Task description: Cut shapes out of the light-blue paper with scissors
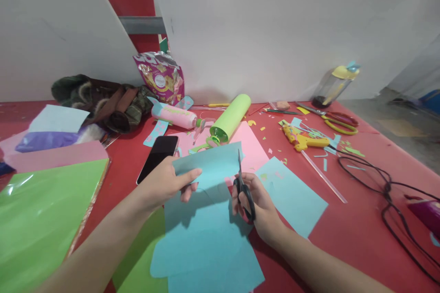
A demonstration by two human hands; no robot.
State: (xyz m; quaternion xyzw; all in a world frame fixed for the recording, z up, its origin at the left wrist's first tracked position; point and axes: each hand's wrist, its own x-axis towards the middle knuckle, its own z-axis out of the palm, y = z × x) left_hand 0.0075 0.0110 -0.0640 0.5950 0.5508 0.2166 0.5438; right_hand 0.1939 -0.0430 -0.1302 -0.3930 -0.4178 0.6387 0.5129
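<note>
My left hand [178,178] pinches the left end of a light blue sheet of paper [209,162], thumb on top, holding it above the table. In my right hand [254,203] is a pair of black-handled scissors [244,197], blades pointing up and away at the paper's right end. Whether the blades are cutting into it I cannot tell. More blue paper [209,242] lies beneath both hands, over a green sheet [144,256]. Just beyond the raised paper lie a green paper-wrapped bottle [232,119] and a pink-wrapped bottle [177,115] with blue paper fins.
A yellow glue gun [304,139] with a black cord [378,171] lies right among paper scraps. Behind it are large scissors [340,121] and a clear bottle [332,87]. Left are a phone [158,153], a snack bag [161,78] and a green packet [44,210].
</note>
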